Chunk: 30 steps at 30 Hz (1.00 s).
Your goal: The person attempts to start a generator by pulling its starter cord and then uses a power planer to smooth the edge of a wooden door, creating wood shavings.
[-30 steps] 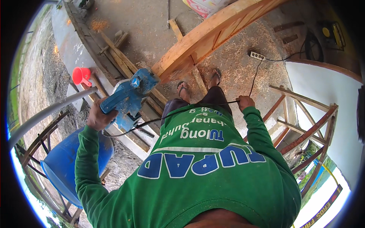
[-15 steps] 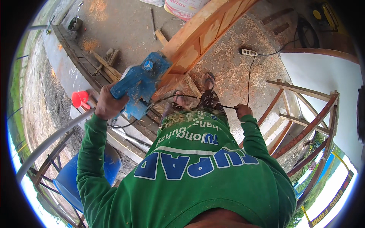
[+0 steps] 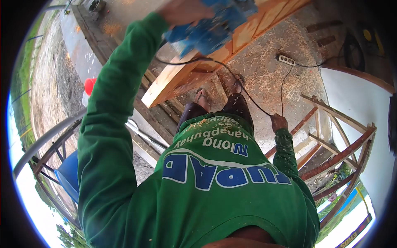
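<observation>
My left hand (image 3: 182,12) is wrapped round the handle of a blue electric planer (image 3: 213,29), smeared by motion near the top of the view. The planer is over the upper edge of a long wooden panel (image 3: 169,82) that looks like a door on its side; whether it touches the wood is unclear. A black power cord (image 3: 244,87) trails from the planer toward my right. My right hand (image 3: 279,122) is closed round that cord, out to the side of my body.
An extension socket (image 3: 286,60) lies on the shaving-strewn floor, with a cable running off right. A wooden frame (image 3: 343,140) stands at right beside a white surface (image 3: 355,99). At left are a red dipper (image 3: 89,86), a grey pipe (image 3: 49,140) and a blue container (image 3: 68,175).
My left hand has pushed the planer forward and right along the panel, uncovering its near end. My right hand has shifted slightly right, still holding the cord.
</observation>
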Motion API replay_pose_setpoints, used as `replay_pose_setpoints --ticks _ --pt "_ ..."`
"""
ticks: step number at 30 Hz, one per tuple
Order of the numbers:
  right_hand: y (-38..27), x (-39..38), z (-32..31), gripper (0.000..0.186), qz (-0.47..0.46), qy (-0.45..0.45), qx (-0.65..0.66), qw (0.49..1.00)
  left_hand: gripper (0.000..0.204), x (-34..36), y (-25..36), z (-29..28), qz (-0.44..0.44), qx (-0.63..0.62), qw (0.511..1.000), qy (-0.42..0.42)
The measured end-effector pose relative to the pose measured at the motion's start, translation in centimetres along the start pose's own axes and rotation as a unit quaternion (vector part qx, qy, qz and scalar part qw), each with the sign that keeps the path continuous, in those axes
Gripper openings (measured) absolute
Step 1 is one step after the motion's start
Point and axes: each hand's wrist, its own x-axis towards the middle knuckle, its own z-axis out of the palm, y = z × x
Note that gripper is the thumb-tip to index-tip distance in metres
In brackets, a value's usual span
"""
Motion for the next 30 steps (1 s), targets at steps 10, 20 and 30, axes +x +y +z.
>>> replay_pose_setpoints --ticks 10,20,30 --pt "-1.8 0.1 -4.2 0.02 0.055 0.103 -0.009 0.993 0.023 -13.4 -4.4 -0.9 -0.06 -0.025 0.995 0.07" --pt "-8.4 1.6 -3.3 0.017 -0.11 0.105 0.022 0.988 0.014 -28.6 -8.7 4.0 -0.236 -0.111 0.96 0.103" --pt "-6.1 -0.2 -2.3 0.01 0.007 0.096 0.043 0.994 0.01 -22.6 -10.4 4.3 -0.175 -0.138 0.971 0.08"
